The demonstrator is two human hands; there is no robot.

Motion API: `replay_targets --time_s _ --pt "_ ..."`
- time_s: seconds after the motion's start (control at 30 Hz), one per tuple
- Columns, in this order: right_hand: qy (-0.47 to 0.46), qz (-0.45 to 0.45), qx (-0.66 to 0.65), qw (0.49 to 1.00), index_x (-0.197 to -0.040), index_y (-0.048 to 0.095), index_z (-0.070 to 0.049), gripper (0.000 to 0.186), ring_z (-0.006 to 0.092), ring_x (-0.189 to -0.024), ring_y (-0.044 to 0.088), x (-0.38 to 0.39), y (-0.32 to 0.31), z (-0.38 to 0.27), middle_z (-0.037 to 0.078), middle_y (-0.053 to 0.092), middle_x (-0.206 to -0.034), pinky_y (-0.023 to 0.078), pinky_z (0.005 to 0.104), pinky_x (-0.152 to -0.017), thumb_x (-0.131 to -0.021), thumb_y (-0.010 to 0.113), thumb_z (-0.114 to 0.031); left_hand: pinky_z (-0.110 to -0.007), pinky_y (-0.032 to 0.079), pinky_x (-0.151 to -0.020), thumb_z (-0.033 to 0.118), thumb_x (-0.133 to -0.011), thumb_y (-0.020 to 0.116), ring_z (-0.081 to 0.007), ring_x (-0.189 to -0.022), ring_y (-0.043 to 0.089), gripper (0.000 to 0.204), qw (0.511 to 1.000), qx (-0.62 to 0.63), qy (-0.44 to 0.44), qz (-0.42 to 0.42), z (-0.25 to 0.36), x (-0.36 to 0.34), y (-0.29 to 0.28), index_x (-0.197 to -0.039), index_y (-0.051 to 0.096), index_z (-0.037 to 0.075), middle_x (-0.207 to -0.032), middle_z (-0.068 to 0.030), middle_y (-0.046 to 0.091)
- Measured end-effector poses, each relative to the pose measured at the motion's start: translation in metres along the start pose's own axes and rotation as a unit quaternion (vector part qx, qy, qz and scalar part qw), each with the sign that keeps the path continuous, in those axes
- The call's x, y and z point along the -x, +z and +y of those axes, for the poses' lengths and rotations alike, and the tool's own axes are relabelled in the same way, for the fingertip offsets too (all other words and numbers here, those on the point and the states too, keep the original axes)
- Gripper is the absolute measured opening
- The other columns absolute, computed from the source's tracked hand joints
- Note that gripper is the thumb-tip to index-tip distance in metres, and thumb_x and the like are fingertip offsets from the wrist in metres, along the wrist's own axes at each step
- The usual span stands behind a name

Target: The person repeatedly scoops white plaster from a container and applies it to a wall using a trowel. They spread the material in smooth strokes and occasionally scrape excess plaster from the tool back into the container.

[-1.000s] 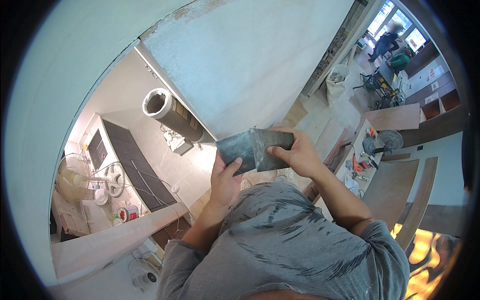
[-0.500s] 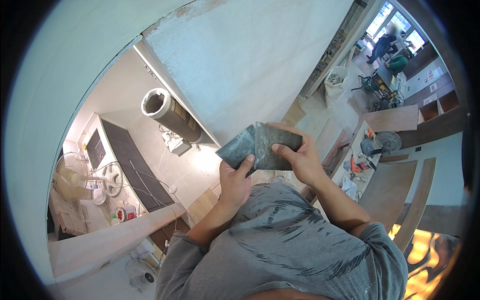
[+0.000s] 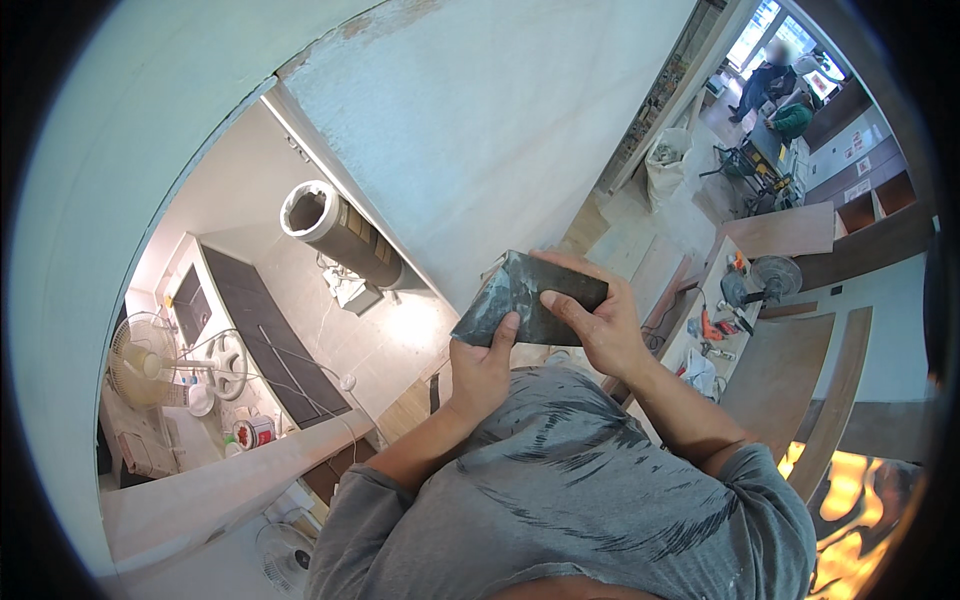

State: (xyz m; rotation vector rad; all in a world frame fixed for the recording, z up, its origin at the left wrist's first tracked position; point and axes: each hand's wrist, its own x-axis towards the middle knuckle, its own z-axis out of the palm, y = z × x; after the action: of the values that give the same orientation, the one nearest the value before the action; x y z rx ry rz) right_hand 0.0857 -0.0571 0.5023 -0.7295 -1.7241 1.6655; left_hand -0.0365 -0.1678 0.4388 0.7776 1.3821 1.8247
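Note:
In front of my chest, I hold two dark grey, flat, rectangular putty scrapers smeared with whitish residue. My left hand (image 3: 480, 375) pinches the left scraper (image 3: 488, 308), thumb on its near face. My right hand (image 3: 606, 325) grips the right scraper (image 3: 555, 278) by its outer end, thumb lying across the face and fingers behind. The two scrapers meet, with their inner edges overlapping. Beyond them stands a pale wall panel (image 3: 460, 130) with a patchy, rough upper edge.
Left of the panel, a tall brown tube (image 3: 345, 235) with a white rim stands near a dark countertop (image 3: 265, 335). A fan (image 3: 140, 355) and paint can (image 3: 253, 432) are at left. At right, a bench (image 3: 705, 325) holds tools; two people (image 3: 775, 95) are farther back.
My left hand has shifted right with its scraper, which now overlaps the right scraper more. The right hand has barely moved.

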Motion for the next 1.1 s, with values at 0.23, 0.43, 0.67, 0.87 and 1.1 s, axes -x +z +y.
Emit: replay_targets --time_s 0.23,0.43,0.67,0.87,1.1 --pt "-0.022 -0.039 0.012 0.999 -0.127 0.066 0.001 0.034 0.0143 -0.103 0.065 -0.008 0.000 -0.006 0.012 0.072 -0.117 0.051 0.0296 -0.094 -0.093 0.062 -0.001 -0.027 0.050 -0.085 0.013 -0.101 0.063 -0.0120 -0.097 0.063 0.025 0.999 -0.027 -0.012 -0.042 0.005 -0.007 -0.009 -0.119 0.063 -0.004 -0.107 -0.0069 0.070" --pt "0.019 -0.135 0.060 0.989 -0.128 0.067 -0.001 0.035 0.0144 -0.102 0.064 -0.019 -0.009 -0.009 0.012 0.072 -0.116 0.051 0.0289 -0.093 -0.093 0.063 -0.002 -0.027 0.051 -0.083 0.012 -0.100 0.062 -0.0110 -0.094 0.062 0.022 0.985 -0.094 -0.048 -0.136 0.010 -0.024 -0.029 -0.116 0.065 -0.003 -0.104 -0.0059 0.070" --pt "-0.020 0.042 -0.001 0.999 -0.129 0.065 0.002 0.036 0.0145 -0.106 0.063 -0.020 0.011 0.004 0.013 0.070 -0.121 0.050 0.0293 -0.095 -0.093 0.065 -0.004 -0.027 0.052 -0.081 0.015 -0.097 0.070 -0.0103 -0.090 0.063 0.022 0.996 -0.019 0.017 0.082 0.004 -0.023 -0.001 -0.109 0.068 -0.004 -0.099 -0.0052 0.071" --pt "-0.038 0.016 0.009 0.999 -0.128 0.065 0.003 0.035 0.0161 -0.107 0.065 -0.023 0.007 0.000 0.014 0.070 -0.122 0.050 0.0296 -0.095 -0.094 0.064 -0.003 -0.027 0.053 -0.079 0.015 -0.097 0.071 -0.0111 -0.087 0.065 0.024 0.998 -0.026 0.002 0.060 0.009 -0.025 -0.001 -0.109 0.069 -0.006 -0.096 -0.0054 0.072" --pt "-0.036 -0.086 0.073 0.993 -0.128 0.065 0.003 0.034 0.0164 -0.107 0.065 -0.031 -0.009 -0.004 0.014 0.070 -0.121 0.050 0.0292 -0.095 -0.095 0.063 -0.004 -0.027 0.053 -0.083 0.016 -0.096 0.071 -0.0125 -0.091 0.066 0.029 0.985 -0.133 -0.071 -0.080 0.005 -0.039 -0.024 -0.114 0.068 -0.007 -0.102 -0.0078 0.073"
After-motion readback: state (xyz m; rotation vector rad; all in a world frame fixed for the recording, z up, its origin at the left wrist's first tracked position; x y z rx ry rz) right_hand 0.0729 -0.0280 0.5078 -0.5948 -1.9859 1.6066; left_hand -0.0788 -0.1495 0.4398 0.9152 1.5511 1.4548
